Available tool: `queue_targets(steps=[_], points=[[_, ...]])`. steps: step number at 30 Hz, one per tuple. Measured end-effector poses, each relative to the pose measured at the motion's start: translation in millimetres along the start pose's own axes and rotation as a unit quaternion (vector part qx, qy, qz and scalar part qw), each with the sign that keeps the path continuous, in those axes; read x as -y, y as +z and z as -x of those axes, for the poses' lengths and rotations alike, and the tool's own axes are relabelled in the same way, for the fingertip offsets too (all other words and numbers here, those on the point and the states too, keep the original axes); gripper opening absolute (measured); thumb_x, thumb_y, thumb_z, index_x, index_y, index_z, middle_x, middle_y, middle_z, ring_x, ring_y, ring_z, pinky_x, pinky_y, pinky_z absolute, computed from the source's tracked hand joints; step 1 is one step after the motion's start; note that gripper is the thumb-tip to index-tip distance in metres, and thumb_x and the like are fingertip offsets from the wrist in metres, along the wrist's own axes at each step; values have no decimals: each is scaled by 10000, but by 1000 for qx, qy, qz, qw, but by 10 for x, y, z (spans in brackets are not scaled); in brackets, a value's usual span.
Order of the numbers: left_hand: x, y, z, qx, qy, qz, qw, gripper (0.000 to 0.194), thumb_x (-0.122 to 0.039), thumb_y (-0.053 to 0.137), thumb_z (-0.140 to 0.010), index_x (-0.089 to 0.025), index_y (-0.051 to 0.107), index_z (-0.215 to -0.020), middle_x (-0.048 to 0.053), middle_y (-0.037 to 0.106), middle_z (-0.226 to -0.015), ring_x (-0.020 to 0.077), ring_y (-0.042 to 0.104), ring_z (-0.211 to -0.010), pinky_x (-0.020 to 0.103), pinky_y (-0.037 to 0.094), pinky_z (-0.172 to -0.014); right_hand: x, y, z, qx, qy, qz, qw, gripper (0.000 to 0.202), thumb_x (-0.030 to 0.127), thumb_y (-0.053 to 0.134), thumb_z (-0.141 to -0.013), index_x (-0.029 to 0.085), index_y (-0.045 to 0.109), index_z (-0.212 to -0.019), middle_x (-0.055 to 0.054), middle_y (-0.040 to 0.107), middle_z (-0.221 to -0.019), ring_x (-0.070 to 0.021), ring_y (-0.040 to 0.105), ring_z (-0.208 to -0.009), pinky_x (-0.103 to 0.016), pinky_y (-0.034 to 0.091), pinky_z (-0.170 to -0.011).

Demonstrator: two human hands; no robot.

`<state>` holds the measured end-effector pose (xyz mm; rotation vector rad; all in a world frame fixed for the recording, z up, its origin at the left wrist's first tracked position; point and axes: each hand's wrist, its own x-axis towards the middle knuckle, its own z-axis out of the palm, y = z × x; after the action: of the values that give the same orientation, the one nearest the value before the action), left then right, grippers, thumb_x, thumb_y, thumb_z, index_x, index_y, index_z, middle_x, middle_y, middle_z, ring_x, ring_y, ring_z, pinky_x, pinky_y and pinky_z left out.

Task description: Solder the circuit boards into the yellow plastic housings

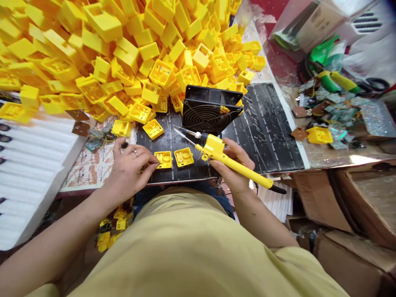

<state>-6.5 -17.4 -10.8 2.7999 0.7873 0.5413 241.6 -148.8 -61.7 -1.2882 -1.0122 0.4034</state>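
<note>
My right hand is wrapped round a yellow soldering iron, whose two thin metal ends point up and left over the black work mat. My left hand, with a ring on one finger, has thumb and forefinger pinched at the left edge of a small yellow plastic housing. Whatever lies between those fingertips is too small to make out. Just to the right is a second open housing, apart from the first and with parts inside. Another housing lies farther back on the mat.
A black fan stands behind the iron's tip. A big heap of yellow housings covers the back. White foam trays lie left; circuit boards and yellow-green-handled pliers lie right. Cardboard boxes stand below right.
</note>
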Motion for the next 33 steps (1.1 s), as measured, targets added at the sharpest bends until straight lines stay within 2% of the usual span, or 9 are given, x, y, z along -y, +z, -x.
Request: queue_targets(steps=[7,14,23,28,33], points=[[-27,25,-10,-5,-12,48,999,158,-265,595,-930,-229,654,-788,-35,750,-777,204,709,-871,576,270,-1147,-20,17,4,-29,59,-32,997,538,393,891,-669,292,681,-1153,22,730,-792,-150,659,-594,-275,578,-553],[-31,9,9,-6,-14,30,999,152,-244,603,-929,-227,657,-788,-27,735,-767,220,711,-928,585,246,-1159,-48,53,-118,-13,159,-143,977,518,652,739,-780,276,655,-1127,47,676,-643,-154,655,-494,-225,526,-421],[-42,31,13,-3,-3,21,1000,147,-236,595,-940,-231,662,-809,-29,730,-782,215,699,-940,559,236,-1177,17,30,-182,-17,253,-189,949,584,712,781,-687,250,673,-1026,57,661,-644,-103,627,-498,-164,502,-419],[-48,26,38,-9,-12,35,999,140,-222,599,-932,-225,664,-807,-31,739,-792,206,700,-920,553,245,-1176,61,30,-175,-25,260,-171,950,600,765,728,-709,228,688,-973,53,636,-636,-76,595,-486,-150,496,-433],[-52,16,42,-16,3,37,999,145,-203,595,-936,-212,664,-808,-29,737,-782,204,702,-902,544,286,-1155,71,62,-125,-28,194,-113,974,538,720,687,-789,272,691,-1085,48,658,-648,-108,621,-490,-183,503,-417]])
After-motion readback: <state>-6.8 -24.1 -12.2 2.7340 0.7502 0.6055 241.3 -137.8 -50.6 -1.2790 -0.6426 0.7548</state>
